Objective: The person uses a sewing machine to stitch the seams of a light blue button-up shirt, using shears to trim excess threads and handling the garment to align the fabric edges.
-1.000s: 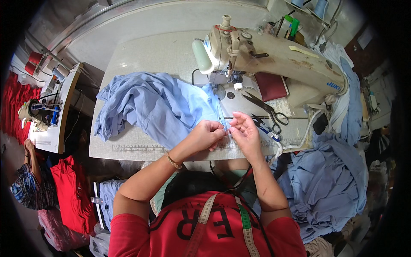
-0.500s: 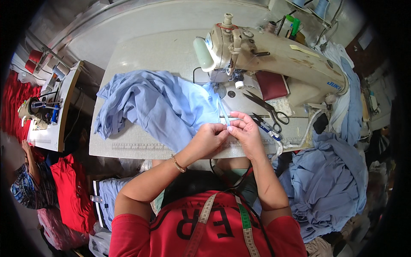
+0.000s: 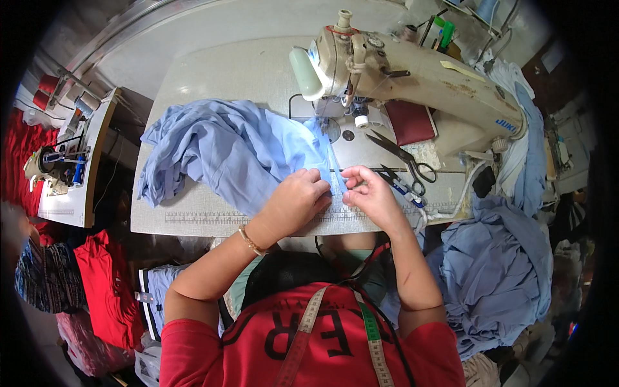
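Note:
A light blue cloth (image 3: 222, 145) lies bunched on the sewing table, its right end running under the needle area of the sewing machine (image 3: 412, 71). A narrow strip (image 3: 336, 169) of the same blue hangs from that end toward me. My left hand (image 3: 300, 198) is closed on the cloth's near edge, knuckles up, its fingertips partly hidden. Just to its right, my right hand (image 3: 371, 195) has curled fingers and thumb at the strip's lower end, pinching it.
Black scissors (image 3: 403, 158) and small blue-handled snips (image 3: 403, 187) lie right of my hands. A dark red pad (image 3: 411, 122) rests under the machine arm. More blue cloth (image 3: 490, 277) is heaped at right. Another sewing machine (image 3: 55, 164) stands at left.
My hands, pinched together before, have moved apart, the left sliding left and up onto the cloth. The strip now shows wider between them. At far left, the other person's arm has moved from view.

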`<state>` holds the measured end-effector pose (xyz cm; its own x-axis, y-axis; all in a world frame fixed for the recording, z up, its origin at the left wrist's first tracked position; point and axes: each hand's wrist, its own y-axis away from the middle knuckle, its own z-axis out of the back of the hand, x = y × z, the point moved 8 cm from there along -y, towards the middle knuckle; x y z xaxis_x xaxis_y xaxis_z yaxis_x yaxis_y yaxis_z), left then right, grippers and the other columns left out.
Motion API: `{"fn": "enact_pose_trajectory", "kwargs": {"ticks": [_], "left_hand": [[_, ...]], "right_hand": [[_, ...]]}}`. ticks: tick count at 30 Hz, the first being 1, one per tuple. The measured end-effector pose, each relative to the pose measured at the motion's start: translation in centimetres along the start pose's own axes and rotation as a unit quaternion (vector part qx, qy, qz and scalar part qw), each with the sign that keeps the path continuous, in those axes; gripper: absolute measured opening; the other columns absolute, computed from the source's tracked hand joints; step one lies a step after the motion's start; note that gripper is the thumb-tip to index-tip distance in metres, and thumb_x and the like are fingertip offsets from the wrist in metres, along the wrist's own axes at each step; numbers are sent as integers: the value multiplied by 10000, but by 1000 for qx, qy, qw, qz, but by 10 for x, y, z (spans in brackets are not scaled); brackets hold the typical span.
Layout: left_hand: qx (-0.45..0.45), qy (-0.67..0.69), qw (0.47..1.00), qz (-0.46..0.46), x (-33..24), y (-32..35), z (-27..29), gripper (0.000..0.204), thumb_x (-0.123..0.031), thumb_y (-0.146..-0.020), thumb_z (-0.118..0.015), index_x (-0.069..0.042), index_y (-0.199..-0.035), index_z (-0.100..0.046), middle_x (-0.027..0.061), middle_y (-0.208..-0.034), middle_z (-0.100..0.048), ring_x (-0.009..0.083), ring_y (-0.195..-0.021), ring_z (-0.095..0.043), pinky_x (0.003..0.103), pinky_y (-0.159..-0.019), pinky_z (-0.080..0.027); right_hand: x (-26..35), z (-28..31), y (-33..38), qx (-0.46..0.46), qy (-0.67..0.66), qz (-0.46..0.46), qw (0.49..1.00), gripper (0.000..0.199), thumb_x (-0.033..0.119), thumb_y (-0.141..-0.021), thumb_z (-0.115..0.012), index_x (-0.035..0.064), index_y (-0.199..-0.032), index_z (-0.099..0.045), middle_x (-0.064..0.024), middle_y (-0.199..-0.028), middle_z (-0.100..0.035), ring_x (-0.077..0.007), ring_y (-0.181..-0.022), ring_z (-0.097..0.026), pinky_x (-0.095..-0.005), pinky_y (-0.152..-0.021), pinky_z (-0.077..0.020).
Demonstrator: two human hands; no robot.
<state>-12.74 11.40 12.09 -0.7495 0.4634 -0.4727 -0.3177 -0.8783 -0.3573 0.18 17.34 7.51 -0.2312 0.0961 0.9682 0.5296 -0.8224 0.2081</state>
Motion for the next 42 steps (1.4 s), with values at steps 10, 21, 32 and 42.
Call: {"fn": "enact_pose_trajectory", "kwargs": {"ticks": [10,21,32,42], "left_hand": [[64,-126,989,-40,-17,5,-13,95,-90,-761,-590,-44,-836,-555,108,-873,-506,262,-814,-543,366,-726,-475],[36,-46,998,-34,-10,7,-7,84,-71,-763,-604,-37,-829,-564,115,-847,-504,279,-814,-541,369,-730,-465],[-36,12,999,-1,14,-22,-9,111,-57,-754,-635,-10,-847,-598,145,-899,-552,329,-848,-553,412,-765,-461],[-51,59,997,19,16,-14,1,110,-26,-768,-625,0,-854,-561,142,-916,-549,333,-854,-542,395,-763,-446]], "right_hand": [[25,-12,3,-52,269,82,958,110,-6,-821,-601,-20,-930,-612,-195,-900,-661,-334,-811,-651,-390,-704,-521],[28,-15,13,-85,290,145,942,96,59,-828,-642,3,-897,-604,-179,-868,-629,-377,-822,-618,-443,-717,-495],[30,-16,15,-89,312,151,934,79,47,-824,-638,1,-879,-606,-150,-850,-609,-322,-765,-619,-398,-683,-493],[27,-14,16,-117,349,150,917,106,122,-829,-620,46,-892,-582,-135,-867,-609,-359,-789,-623,-452,-688,-499]]}}
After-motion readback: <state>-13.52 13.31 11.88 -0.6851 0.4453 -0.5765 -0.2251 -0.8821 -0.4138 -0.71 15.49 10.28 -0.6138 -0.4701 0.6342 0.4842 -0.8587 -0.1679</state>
